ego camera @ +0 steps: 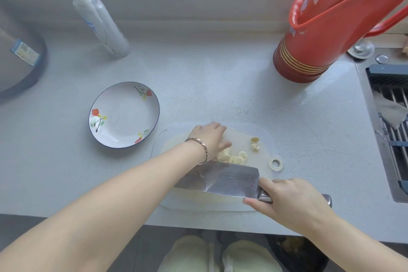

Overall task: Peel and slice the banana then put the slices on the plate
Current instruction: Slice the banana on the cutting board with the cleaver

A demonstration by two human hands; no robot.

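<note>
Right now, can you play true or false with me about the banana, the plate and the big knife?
1. The plate already has banana slices on it. False: it is bare; the banana slices lie on the cutting board.
2. The right hand holds the knife by its handle. True.
3. The left hand rests on the plate. False: it is on the cutting board, touching the slices.
4. The plate sits left of the cutting board. True.
5. The red thermos stands behind the board, to the right. True.
</note>
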